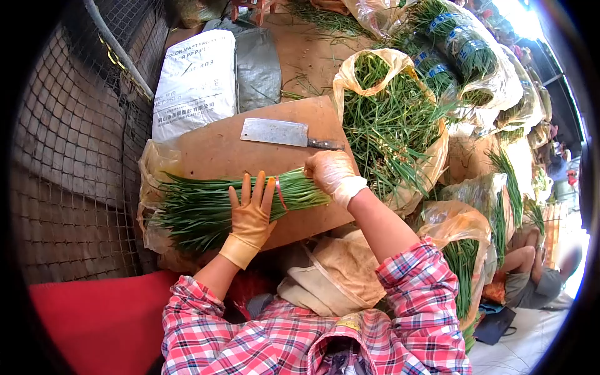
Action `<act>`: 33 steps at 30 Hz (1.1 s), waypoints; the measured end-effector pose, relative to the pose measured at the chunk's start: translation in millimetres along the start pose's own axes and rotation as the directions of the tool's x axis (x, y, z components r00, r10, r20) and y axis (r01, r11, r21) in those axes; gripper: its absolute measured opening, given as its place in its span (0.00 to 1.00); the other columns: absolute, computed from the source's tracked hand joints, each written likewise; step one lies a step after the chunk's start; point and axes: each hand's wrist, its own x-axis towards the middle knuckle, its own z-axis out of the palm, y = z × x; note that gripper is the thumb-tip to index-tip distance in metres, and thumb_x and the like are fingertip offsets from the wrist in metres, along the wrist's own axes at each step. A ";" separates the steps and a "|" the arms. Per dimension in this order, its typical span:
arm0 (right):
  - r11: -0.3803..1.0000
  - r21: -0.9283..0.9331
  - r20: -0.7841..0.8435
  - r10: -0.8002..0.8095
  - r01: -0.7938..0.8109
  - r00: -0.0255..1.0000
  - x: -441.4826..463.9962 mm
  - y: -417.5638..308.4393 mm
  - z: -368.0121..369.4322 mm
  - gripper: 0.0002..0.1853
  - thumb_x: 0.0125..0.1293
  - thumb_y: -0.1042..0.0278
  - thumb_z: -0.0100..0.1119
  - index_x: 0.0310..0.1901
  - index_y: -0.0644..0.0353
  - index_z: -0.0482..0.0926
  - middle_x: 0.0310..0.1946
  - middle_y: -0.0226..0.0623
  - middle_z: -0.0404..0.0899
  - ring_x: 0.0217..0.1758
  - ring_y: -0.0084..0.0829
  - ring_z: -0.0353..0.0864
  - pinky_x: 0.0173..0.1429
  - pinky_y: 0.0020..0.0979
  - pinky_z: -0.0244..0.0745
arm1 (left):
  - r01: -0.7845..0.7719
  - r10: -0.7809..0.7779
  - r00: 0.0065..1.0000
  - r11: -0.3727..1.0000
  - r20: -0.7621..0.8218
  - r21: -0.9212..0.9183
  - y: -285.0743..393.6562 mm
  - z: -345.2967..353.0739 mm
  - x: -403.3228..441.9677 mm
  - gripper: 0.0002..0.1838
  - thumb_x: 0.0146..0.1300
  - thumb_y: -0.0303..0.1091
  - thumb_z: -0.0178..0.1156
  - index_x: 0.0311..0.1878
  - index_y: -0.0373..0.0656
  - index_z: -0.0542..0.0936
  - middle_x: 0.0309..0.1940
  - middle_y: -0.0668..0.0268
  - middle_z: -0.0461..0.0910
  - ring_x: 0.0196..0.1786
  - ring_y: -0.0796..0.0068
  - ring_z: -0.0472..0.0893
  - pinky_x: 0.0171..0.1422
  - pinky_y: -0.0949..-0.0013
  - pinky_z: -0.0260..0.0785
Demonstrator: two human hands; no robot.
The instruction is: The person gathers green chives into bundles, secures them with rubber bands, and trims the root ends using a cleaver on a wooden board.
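Note:
A bundle of long green garlic chives (203, 203) lies across a brown board, pale stalk ends to the right and leaf tips to the left. A red band (280, 192) circles it near the stalk ends. My left hand (251, 212), in a tan rubber glove, rests flat on the bundle with its fingers spread, just left of the band. At the pale stalk ends, my right hand (334, 174), in a thin light glove, is closed with its fingers curled against the stalks. Beyond the bundle lies a cleaver (275, 132), its dark handle close to my right hand.
The board (219, 144) bears the cleaver and bundle. A white printed sack (197, 84) lies past it. At right sits an open plastic bag (431, 169) of loose greens, with banded bundles (462, 40) beyond. Wire mesh (75, 144) stands at left. Another person (531, 281) sits at far right.

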 end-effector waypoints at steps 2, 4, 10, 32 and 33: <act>0.994 -0.093 -0.078 0.050 -0.057 0.996 -3.6 11.7 9.9 0.07 0.53 0.65 0.55 0.30 0.54 0.82 0.29 0.44 0.81 0.35 0.45 0.81 0.38 0.41 0.75 | -0.016 0.016 1.000 1.000 0.000 -0.014 -1.5 -3.1 0.2 0.64 0.31 0.46 0.77 0.71 0.46 0.47 0.71 0.56 0.48 0.72 0.46 0.48 0.69 0.37 0.41; 0.993 -0.081 -0.151 0.077 -0.090 0.986 -16.5 44.6 14.1 0.08 0.52 0.65 0.53 0.28 0.56 0.81 0.28 0.47 0.80 0.32 0.46 0.81 0.36 0.43 0.75 | 0.025 -0.022 0.998 0.999 0.056 -0.044 -4.0 -11.1 4.0 0.65 0.30 0.45 0.77 0.71 0.45 0.47 0.71 0.56 0.49 0.71 0.45 0.49 0.70 0.41 0.42; 0.879 -0.266 0.004 0.412 -0.396 0.911 -133.6 174.3 35.7 0.09 0.55 0.65 0.55 0.32 0.58 0.83 0.29 0.47 0.81 0.34 0.43 0.81 0.40 0.41 0.75 | 0.028 -0.024 0.998 0.996 0.051 -0.081 -12.3 -20.1 13.8 0.61 0.30 0.45 0.76 0.70 0.44 0.51 0.68 0.55 0.56 0.68 0.45 0.57 0.68 0.44 0.50; 0.852 0.337 -0.259 0.492 -0.400 0.831 -77.2 81.2 26.0 0.07 0.57 0.67 0.51 0.27 0.61 0.74 0.25 0.46 0.74 0.28 0.44 0.73 0.34 0.40 0.68 | 0.035 -0.030 0.970 0.999 0.240 -0.017 -19.9 -26.9 36.2 0.66 0.28 0.52 0.77 0.71 0.43 0.49 0.65 0.55 0.60 0.64 0.50 0.62 0.66 0.49 0.55; 0.822 0.272 -0.265 0.563 -0.500 0.783 -106.6 111.6 28.9 0.09 0.58 0.66 0.51 0.27 0.63 0.74 0.25 0.45 0.75 0.28 0.45 0.73 0.35 0.41 0.68 | 0.025 -0.019 0.972 0.999 0.236 -0.022 -19.6 -27.7 37.6 0.66 0.28 0.52 0.77 0.71 0.43 0.49 0.65 0.55 0.60 0.64 0.50 0.62 0.66 0.49 0.55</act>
